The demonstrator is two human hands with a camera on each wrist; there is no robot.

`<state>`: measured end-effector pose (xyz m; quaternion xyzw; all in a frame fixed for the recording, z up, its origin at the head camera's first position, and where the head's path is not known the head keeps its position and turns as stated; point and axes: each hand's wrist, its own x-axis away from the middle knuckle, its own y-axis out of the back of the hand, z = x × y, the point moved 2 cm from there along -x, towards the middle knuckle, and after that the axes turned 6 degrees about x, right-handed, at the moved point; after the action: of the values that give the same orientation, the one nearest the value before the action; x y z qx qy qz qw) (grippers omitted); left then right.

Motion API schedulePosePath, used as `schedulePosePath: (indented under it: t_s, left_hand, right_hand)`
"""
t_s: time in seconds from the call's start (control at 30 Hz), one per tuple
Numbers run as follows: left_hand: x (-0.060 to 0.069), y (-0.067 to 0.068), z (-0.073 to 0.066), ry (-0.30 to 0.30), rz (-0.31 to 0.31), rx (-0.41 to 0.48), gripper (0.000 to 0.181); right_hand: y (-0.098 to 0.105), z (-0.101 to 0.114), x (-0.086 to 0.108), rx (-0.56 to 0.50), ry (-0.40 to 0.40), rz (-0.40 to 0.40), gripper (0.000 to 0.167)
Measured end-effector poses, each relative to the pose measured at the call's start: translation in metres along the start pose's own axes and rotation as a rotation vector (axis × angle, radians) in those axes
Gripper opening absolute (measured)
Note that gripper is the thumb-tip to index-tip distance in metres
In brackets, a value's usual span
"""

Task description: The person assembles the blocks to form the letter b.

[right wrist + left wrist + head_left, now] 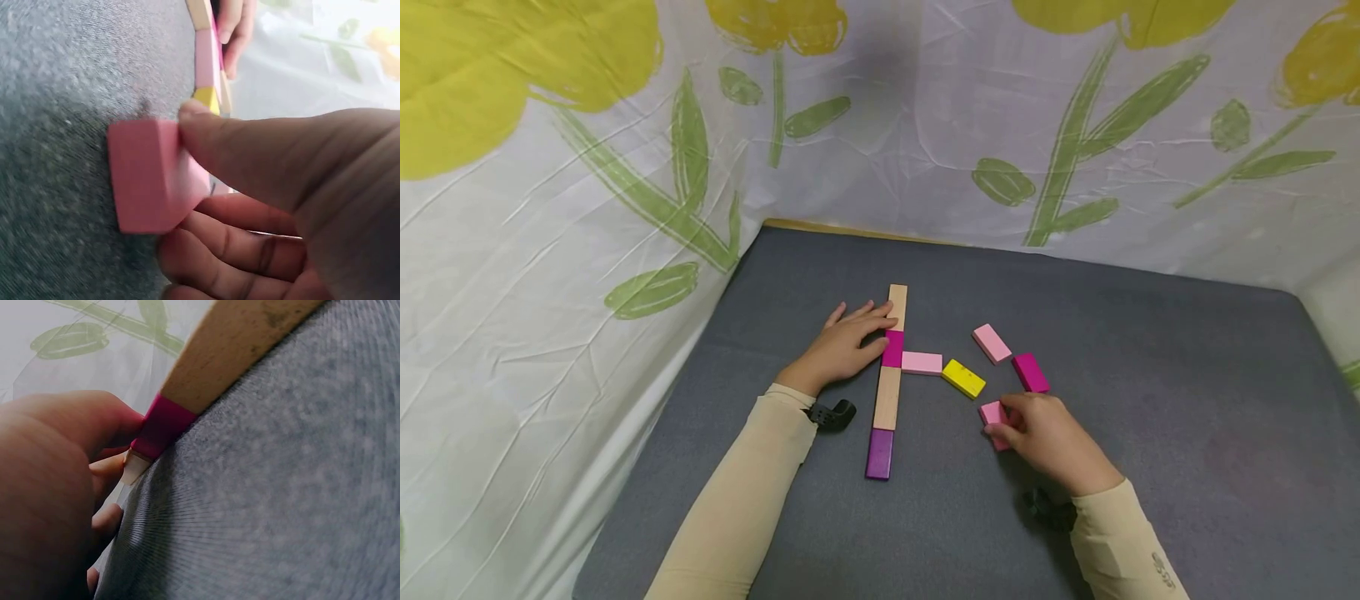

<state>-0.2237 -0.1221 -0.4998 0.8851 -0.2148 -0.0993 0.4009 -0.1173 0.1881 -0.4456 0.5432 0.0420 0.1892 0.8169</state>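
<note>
In the head view, a straight row of flat wooden blocks runs away from the person: purple (pixel 880 455), natural wood (pixel 887 398), magenta (pixel 892 350) and another natural wood (pixel 898 300). My left hand (pixel 844 346) lies at the row's left side, fingers extended, touching the magenta and far wood blocks. A light pink block (pixel 922 363) branches rightward from the row, with a yellow block (pixel 963 379) angled at its end. To the right, my right hand (pixel 1051 435) pinches a pink block (pixel 137 178) between thumb and fingers, low over the cloth or on it.
Beyond the right hand lie a loose light pink block (pixel 992 343) and a magenta block (pixel 1030 372). Dark grey cloth (pixel 1187 433) covers the table. A white curtain with printed flowers (pixel 887 125) hangs behind and to the left.
</note>
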Motion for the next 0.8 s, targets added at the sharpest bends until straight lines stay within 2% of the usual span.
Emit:
schedulePosePath:
  t_s: [0.2,0.4,0.63,0.8]
  left_hand:
    - [0.001,0.000,-0.001,0.003,-0.002,0.002,0.047]
    - [0.001,0.001,-0.004,0.005,-0.001,0.000,0.047]
    - [0.000,0.000,-0.003,0.011,0.005,-0.005,0.048]
    - [0.001,0.001,-0.001,0.009,0.002,0.005,0.047]
  right_hand:
    - [-0.002,0.003,0.001,-0.017,-0.040,-0.026,0.027]
    - [-0.006,0.005,-0.001,-0.032,-0.068,-0.020,0.035]
    - [-0.011,0.003,-0.004,-0.053,-0.067,-0.023,0.030]
    - [-0.012,0.002,-0.006,-0.063,-0.069,-0.012,0.033]
